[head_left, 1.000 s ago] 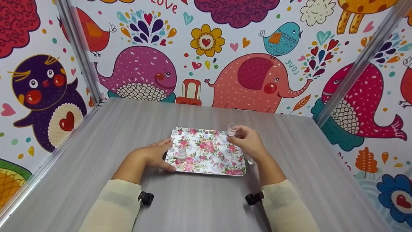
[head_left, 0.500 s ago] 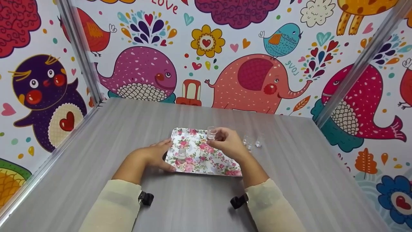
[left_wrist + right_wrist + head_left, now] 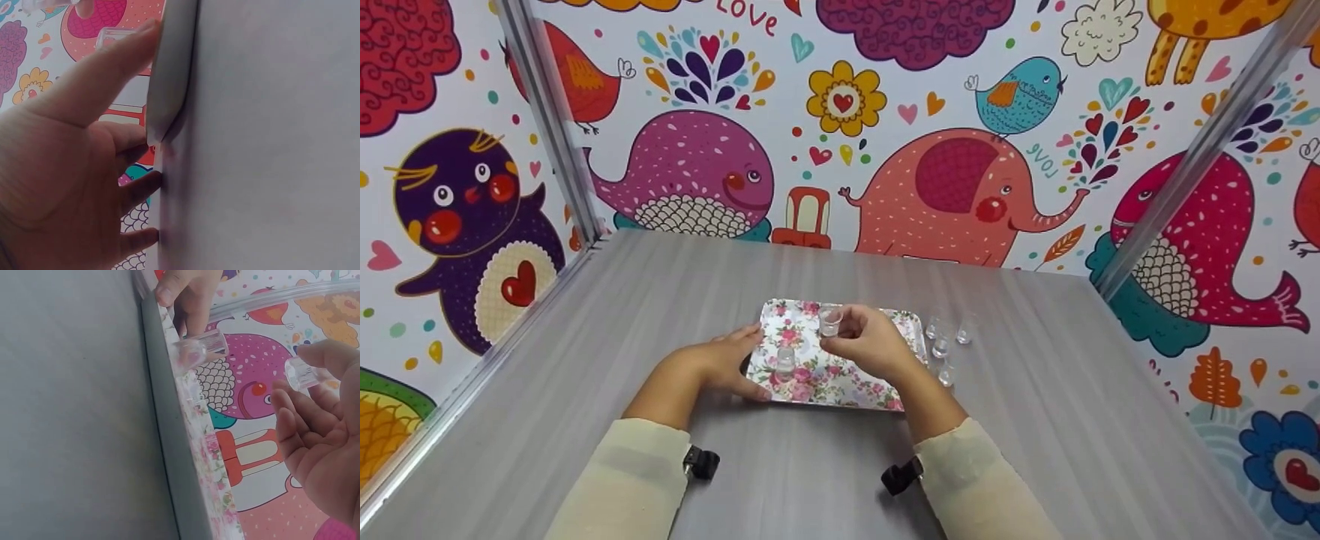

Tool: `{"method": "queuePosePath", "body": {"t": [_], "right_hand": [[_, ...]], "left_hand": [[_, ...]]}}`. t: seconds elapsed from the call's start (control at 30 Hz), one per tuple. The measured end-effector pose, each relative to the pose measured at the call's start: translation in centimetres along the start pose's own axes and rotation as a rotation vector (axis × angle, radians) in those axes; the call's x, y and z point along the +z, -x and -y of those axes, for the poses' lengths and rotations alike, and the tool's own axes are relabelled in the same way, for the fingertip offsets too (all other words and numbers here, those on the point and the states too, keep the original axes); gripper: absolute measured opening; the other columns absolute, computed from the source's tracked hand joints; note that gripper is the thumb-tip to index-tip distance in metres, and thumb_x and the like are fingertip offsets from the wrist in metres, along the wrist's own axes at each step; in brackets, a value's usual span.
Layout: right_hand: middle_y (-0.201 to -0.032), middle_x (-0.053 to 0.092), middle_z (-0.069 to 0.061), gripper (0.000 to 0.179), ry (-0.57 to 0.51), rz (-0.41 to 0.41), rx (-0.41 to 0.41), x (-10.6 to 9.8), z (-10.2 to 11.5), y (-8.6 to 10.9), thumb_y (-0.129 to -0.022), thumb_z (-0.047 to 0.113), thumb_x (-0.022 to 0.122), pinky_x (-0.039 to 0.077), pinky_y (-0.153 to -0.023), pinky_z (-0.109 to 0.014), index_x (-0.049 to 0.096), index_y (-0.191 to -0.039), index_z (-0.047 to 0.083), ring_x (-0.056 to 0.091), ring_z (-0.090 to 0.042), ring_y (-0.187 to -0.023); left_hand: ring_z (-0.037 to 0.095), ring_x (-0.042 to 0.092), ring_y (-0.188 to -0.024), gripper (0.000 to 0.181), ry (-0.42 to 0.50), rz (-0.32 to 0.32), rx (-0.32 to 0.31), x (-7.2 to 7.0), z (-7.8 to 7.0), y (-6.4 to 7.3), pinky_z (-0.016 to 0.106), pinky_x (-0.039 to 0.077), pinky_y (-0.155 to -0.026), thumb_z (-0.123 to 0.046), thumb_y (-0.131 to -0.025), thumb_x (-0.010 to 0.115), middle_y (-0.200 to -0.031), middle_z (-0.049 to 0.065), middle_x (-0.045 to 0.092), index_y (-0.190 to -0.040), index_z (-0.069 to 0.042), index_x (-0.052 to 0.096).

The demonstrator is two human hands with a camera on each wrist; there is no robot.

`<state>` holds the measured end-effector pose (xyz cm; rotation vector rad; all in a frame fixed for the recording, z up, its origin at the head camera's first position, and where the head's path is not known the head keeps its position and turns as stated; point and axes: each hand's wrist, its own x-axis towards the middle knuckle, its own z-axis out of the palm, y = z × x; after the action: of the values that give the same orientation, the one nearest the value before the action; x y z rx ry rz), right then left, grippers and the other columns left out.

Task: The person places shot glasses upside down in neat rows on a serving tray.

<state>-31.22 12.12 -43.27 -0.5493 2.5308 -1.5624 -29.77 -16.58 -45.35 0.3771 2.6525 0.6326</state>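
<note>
A small clear plastic cup is pinched between the thumb and fingers of my right hand, above the flower-patterned tray. In the right wrist view this held cup looks tilted and apart from the tray. Another clear cup stands on the tray's left part. My left hand grips the tray's near left corner, thumb over the front rim and fingers spread along the left side. The left wrist view shows the thumb lying on the rim.
Several more clear cups stand on the grey table just right of the tray. Behind the table rises a wall printed with cartoon animals. Metal posts mark the back corners.
My right hand has carried its cup leftward, from the tray's far right corner to above its middle, uncovering the cups at right. The left hand and tray have stayed put.
</note>
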Motion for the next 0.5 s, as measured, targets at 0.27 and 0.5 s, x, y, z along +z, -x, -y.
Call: {"method": "queuePosePath", "body": {"t": [0.27, 0.5], "right_hand": [[-0.09, 0.068, 0.0, 0.03, -0.031, -0.042, -0.005, 0.27, -0.74, 0.21, -0.089, 0.029, 0.088, 0.055, -0.072, -0.027, 0.075, -0.111, 0.013, 0.062, -0.016, -0.086], [-0.089, 0.066, 0.0, 0.035, -0.062, -0.085, -0.023, 0.53, -0.74, 0.08, -0.088, 0.035, 0.09, 0.054, -0.071, -0.027, 0.078, -0.115, 0.017, 0.06, -0.016, -0.083]], "left_hand": [[0.043, 0.016, -0.167, 0.121, 0.009, 0.003, 0.023, 0.07, -0.22, 0.2, 0.068, 0.022, -0.131, -0.054, -0.082, 0.089, -0.183, 0.006, 0.013, -0.172, -0.01, 0.022], [0.043, 0.017, -0.167, 0.12, 0.004, 0.005, 0.025, -0.17, -0.26, 0.36, 0.068, 0.021, -0.131, -0.053, -0.082, 0.089, -0.183, 0.007, 0.014, -0.172, -0.009, 0.022]]}}
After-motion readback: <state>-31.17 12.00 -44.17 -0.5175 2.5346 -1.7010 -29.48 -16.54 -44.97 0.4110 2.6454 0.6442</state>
